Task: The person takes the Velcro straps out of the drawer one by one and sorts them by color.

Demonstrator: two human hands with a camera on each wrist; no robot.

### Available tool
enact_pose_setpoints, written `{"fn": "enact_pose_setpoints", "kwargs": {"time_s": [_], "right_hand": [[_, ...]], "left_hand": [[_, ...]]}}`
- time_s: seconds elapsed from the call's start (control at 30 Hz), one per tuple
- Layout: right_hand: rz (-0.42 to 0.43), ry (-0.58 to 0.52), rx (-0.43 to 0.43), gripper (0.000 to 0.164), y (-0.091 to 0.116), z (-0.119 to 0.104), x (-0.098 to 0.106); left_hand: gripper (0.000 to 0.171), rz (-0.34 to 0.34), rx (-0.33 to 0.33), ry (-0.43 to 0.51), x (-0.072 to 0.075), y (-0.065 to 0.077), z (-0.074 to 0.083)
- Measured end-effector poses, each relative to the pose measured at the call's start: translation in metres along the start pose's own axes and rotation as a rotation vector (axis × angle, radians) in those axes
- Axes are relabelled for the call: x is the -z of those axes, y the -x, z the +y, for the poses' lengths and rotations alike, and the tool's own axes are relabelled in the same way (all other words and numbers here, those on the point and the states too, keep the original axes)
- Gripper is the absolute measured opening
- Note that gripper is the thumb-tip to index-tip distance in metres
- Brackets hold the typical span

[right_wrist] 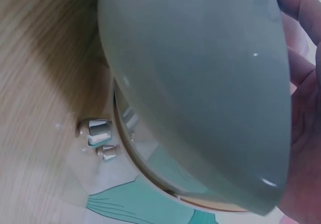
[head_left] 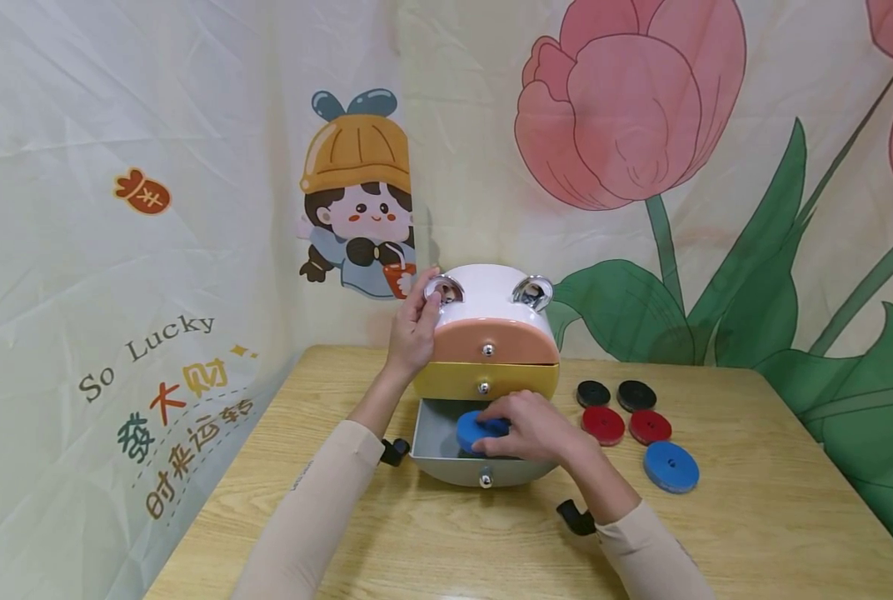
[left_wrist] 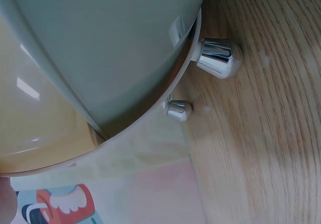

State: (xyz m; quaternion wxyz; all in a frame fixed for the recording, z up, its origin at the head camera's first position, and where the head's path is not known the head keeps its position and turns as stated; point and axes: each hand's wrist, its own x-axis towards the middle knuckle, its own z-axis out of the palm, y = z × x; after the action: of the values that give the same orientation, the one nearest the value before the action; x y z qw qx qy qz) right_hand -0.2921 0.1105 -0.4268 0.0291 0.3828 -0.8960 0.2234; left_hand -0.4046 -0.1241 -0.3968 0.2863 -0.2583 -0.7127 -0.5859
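A small frog-shaped drawer cabinet point(head_left: 491, 292) with a white top stands on the table. My left hand point(head_left: 414, 333) grips its upper left side at the silver ring point(head_left: 449, 288), thumb in front. The grey bottom drawer point(head_left: 446, 472) is pulled out, while the orange drawer point(head_left: 461, 342) and yellow drawer point(head_left: 446, 379) above sit in. Inside the grey drawer my right hand point(head_left: 536, 425) pinches a blue disc point(head_left: 469, 433) between thumb and fingers. In the right wrist view the drawer front point(right_wrist: 200, 83) hides the disc and most fingertips.
To the right lie two black discs point(head_left: 592, 393), two red discs point(head_left: 602, 425) and another blue disc point(head_left: 671, 467), on the wooden table point(head_left: 754, 500). Silver feet point(left_wrist: 219, 58) carry the cabinet. A printed cloth point(head_left: 476, 167) hangs close behind.
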Motion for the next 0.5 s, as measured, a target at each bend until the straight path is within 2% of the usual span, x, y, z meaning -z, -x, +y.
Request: {"fn": "enact_pose_setpoints", "kwargs": {"time_s": [0.2, 0.5], "right_hand": [[0.02, 0.006, 0.03, 0.041, 0.007, 0.001, 0.006], [0.035, 0.009, -0.009, 0.046, 0.024, 0.007, 0.016]], "left_hand": [[0.042, -0.003, -0.006, -0.012, 0.001, 0.0, 0.0], [0.042, 0.006, -0.029, -0.031, 0.001, -0.001, 0.0]]}}
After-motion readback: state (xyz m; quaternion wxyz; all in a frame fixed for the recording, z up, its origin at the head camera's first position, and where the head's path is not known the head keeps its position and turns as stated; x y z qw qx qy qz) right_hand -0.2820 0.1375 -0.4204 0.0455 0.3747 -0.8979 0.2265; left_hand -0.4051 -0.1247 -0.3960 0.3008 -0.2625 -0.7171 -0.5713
